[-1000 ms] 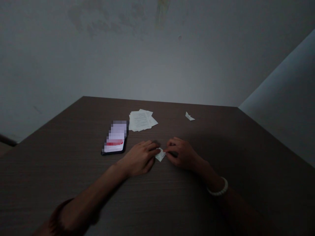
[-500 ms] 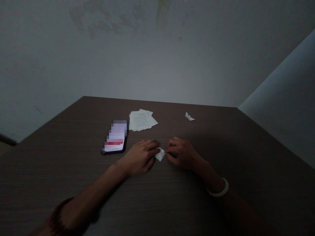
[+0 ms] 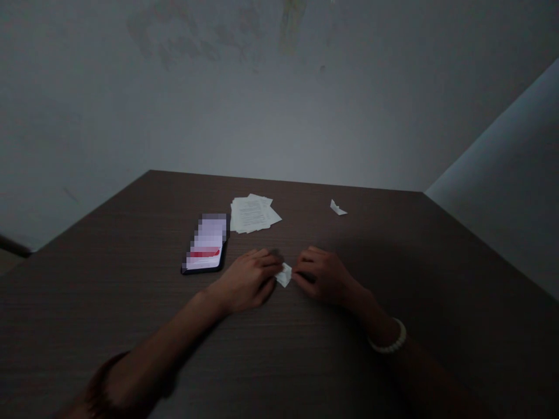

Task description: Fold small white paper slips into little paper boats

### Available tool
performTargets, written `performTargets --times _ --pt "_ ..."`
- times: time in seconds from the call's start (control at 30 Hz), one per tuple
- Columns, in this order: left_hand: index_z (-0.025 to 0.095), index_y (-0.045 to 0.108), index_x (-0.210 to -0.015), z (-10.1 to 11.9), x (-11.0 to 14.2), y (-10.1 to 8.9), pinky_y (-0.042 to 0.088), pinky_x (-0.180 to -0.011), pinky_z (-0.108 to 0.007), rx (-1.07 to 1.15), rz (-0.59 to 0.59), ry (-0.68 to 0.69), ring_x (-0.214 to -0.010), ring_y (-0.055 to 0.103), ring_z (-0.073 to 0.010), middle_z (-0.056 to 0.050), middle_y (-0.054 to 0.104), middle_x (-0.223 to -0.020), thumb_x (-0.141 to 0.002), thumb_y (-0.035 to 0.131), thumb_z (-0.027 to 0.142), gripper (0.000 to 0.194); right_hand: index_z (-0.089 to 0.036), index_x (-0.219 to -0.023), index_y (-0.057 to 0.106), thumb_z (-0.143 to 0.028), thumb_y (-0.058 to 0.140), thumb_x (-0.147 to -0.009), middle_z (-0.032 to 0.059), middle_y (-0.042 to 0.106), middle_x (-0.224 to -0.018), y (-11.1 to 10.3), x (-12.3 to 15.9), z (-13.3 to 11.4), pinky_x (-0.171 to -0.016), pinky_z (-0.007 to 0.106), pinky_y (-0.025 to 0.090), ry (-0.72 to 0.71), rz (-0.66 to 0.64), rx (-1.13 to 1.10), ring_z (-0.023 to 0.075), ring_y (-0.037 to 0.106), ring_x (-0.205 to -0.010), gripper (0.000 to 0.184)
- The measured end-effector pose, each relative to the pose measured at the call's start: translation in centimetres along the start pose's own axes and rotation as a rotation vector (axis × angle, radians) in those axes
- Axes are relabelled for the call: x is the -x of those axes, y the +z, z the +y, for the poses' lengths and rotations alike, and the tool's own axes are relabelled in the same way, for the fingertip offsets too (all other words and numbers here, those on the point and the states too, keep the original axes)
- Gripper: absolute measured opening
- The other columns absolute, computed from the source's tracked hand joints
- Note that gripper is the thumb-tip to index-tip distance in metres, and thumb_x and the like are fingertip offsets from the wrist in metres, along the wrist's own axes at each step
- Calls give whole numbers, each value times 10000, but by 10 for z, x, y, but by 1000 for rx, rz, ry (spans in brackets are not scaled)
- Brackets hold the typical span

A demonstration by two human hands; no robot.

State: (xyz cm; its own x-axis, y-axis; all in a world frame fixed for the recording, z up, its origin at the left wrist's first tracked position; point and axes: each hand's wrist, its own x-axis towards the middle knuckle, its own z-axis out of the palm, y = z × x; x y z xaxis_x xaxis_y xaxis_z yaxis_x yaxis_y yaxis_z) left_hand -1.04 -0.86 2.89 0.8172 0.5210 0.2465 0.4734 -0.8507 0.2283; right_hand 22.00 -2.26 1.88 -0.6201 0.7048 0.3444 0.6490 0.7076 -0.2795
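A small piece of folded white paper [image 3: 285, 276] lies on the table between my two hands. My left hand [image 3: 250, 280] grips its left side, with the fingers bent over the edge. From the other side my right hand [image 3: 322, 276] has its fingers curled and pinches the right corner of the paper. Parts of the paper are hidden under the fingertips. Further off to the right sits a little folded paper boat [image 3: 338, 208], which neither hand touches.
A stack of white printed sheets [image 3: 251, 214] lies beyond my left hand. Left of it is a phone [image 3: 205, 244] with its screen lit and blurred. The dark wooden table [image 3: 279, 361] meets a stained grey wall [image 3: 279, 116] at the back.
The fingers of my right hand have closed a little more at the paper's right corner. Otherwise the hands hold almost the same place; the view has shifted slightly.
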Motion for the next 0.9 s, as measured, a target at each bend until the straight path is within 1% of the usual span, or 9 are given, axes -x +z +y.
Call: performTargets --times 0.13,0.23,0.33,0.5,0.63,0.77,0.9 --pt "167 656 -1128 -1 -1 -2 473 -884 -412 34 -12 -9 -1012 565 -252 -81 657 -1168 -847 516 147 314 -185 -808 689 -274 583 -915 39 640 -841 7 -1 1 -726 292 403 31 40 -5 164 531 -800 176" --pt "166 662 -1115 -1 -2 -2 471 -900 -415 42 -28 -19 -1015 567 -256 -74 664 -1175 -843 526 148 305 -183 -769 679 -292 612 -902 33 633 -824 12 -1 2 -732 288 407 66 74 -15 156 533 -783 185" --pt "162 664 -1110 -2 -2 0 469 -912 -413 49 -12 -14 -1019 574 -258 -80 670 -1170 -829 535 143 310 -186 -766 676 -292 637 -885 33 632 -826 14 0 1 -740 288 412 82 77 -20 157 544 -789 164" --pt "171 673 -1091 -3 -2 2 487 -866 -395 90 4 -16 -981 579 -240 -76 678 -1142 -873 510 159 272 -198 -872 695 -295 646 -877 43 636 -882 13 1 0 -750 295 421 79 68 -22 169 553 -827 109" --pt "170 684 -1051 -4 -3 4 486 -880 -397 105 29 -34 -999 577 -233 -78 686 -1115 -935 480 193 236 -210 -965 707 -317 636 -883 45 630 -899 11 0 -2 -745 302 422 85 53 -9 176 551 -832 152" --pt "161 676 -1087 -5 -2 6 484 -878 -415 69 41 -47 -1010 562 -244 -85 661 -1159 -933 491 216 247 -213 -1043 699 -326 631 -885 48 623 -910 10 -2 -4 -757 308 425 113 33 -9 183 543 -848 206" --pt "155 670 -1096 -5 -1 6 485 -850 -417 25 41 -62 -986 545 -249 -92 637 -1163 -932 486 243 261 -210 -1050 696 -327 638 -877 49 620 -918 10 -2 -4 -761 314 422 123 28 -9 188 531 -859 217"
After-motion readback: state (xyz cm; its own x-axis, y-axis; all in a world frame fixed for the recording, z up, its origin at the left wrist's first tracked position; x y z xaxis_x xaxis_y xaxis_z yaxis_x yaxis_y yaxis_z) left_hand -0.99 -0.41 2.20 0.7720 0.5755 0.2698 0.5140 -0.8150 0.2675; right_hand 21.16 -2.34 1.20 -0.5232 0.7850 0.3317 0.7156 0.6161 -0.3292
